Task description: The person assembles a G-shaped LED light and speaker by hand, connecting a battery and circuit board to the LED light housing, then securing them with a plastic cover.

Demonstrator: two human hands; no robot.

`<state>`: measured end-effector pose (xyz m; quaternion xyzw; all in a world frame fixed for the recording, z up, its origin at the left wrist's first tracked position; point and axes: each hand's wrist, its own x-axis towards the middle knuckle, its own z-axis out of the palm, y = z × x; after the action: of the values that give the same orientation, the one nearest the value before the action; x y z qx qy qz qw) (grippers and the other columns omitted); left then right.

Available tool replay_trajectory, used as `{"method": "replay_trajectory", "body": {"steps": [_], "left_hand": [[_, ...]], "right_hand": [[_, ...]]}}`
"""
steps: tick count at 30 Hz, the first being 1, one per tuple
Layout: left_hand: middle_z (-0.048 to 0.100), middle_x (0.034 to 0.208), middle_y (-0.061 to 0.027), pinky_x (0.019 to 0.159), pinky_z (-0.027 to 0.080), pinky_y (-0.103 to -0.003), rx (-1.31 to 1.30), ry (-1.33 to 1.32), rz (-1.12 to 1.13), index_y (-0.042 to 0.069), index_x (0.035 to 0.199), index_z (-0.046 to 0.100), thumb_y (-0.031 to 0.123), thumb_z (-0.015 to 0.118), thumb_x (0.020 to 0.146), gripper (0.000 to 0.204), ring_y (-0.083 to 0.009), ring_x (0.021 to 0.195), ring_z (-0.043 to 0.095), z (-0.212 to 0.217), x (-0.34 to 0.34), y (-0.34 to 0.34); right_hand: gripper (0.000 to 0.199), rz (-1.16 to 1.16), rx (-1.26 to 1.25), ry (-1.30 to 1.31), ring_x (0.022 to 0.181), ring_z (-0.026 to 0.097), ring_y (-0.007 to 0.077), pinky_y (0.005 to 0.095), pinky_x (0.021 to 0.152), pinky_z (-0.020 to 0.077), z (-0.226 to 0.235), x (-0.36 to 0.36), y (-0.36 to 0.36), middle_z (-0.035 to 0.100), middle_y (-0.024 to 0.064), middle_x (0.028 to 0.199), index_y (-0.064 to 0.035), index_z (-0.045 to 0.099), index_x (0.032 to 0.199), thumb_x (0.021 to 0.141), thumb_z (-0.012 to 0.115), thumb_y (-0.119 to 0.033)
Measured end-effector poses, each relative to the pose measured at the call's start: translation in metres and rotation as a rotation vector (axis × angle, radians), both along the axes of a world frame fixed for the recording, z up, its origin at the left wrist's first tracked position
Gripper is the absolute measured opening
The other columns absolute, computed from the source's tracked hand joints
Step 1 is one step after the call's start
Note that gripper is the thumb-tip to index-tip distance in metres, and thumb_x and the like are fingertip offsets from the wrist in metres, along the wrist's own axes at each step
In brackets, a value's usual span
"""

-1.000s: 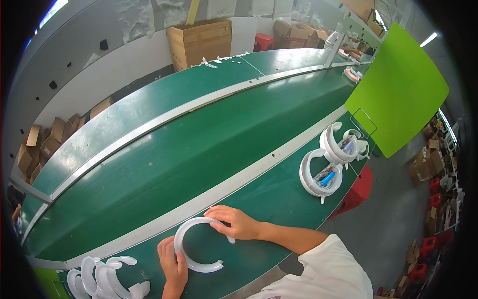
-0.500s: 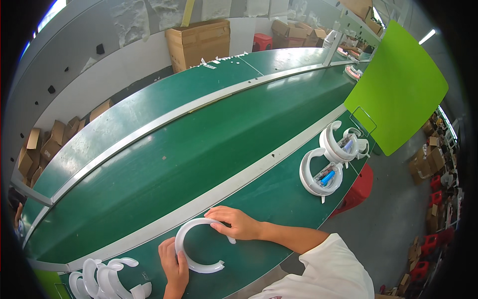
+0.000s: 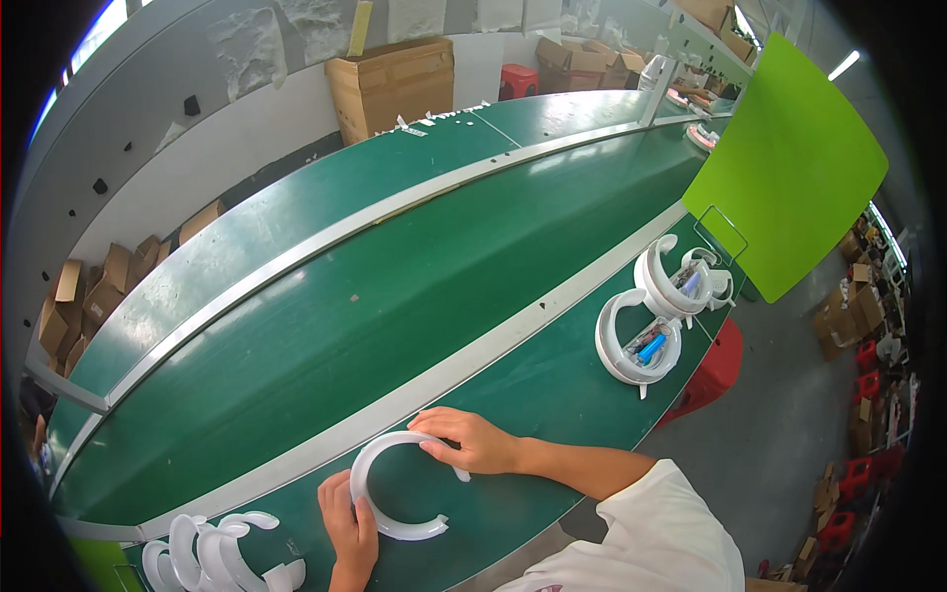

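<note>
A white C-shaped plastic ring (image 3: 400,529) lies at the green bench's near edge, its gap facing right. My left hand (image 3: 348,520) grips its left side, thumb on the inner rim and fingers round the outside. At the top of the ring, my right hand (image 3: 468,441) is closed on the upper arm, thumb and fingers on either side. To the left of my left hand sits a pile of similar white curved pieces (image 3: 219,553). Off to the right stand white ring assemblies (image 3: 621,370), one with a blue item and a clear bag inside.
A green conveyor belt (image 3: 326,326) runs beyond the pale rail (image 3: 493,335). A lime-green panel (image 3: 789,168) rises at the right, near a red stool (image 3: 712,370). Cardboard boxes (image 3: 390,89) stand behind the far bench. At the far right, another person's hand shows.
The view has shifted very slightly. A small speck on the belt has moved right and up. Both my hands keep their hold on the ring.
</note>
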<state>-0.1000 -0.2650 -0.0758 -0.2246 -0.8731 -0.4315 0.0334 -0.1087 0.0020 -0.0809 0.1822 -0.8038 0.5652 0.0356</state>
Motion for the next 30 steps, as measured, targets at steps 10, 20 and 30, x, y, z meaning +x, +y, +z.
{"method": "replay_trajectory", "body": {"steps": [10,20,30], "left_hand": [[0.059,0.115,-0.0201,0.096,0.04,-0.046,-0.01,0.009,0.0,-0.004,0.109,0.061,0.011,0.051,0.091,0.026,-0.0374,0.108,0.052,-0.0008,0.0,-0.0009],[0.06,0.115,-0.0195,0.096,0.04,-0.046,-0.01,0.005,-0.004,-0.003,0.11,0.061,0.012,0.05,0.092,0.026,-0.0369,0.108,0.053,0.001,0.0003,-0.0001],[0.06,0.114,-0.0192,0.095,0.04,-0.045,-0.006,0.007,-0.005,-0.003,0.109,0.061,0.013,0.05,0.093,0.025,-0.0365,0.107,0.052,0.0015,-0.0003,0.0006]], "right_hand": [[0.028,-0.005,0.021,0.003,0.115,0.059,0.0324,0.0401,0.099,0.0466,-0.0039,0.001,-0.0003,0.066,0.0182,0.115,0.0034,0.066,0.112,0.096,0.059,-0.019],[0.028,-0.003,0.02,-0.004,0.115,0.059,0.0325,0.0402,0.1,0.0466,-0.0039,0.0008,-0.0001,0.066,0.0186,0.116,0.0035,0.066,0.112,0.096,0.059,-0.02],[0.03,-0.002,0.025,0.004,0.116,0.058,0.0326,0.0403,0.1,0.0465,-0.0052,0.0002,0.0003,0.066,0.0186,0.116,0.0037,0.066,0.112,0.097,0.059,-0.02]]}}
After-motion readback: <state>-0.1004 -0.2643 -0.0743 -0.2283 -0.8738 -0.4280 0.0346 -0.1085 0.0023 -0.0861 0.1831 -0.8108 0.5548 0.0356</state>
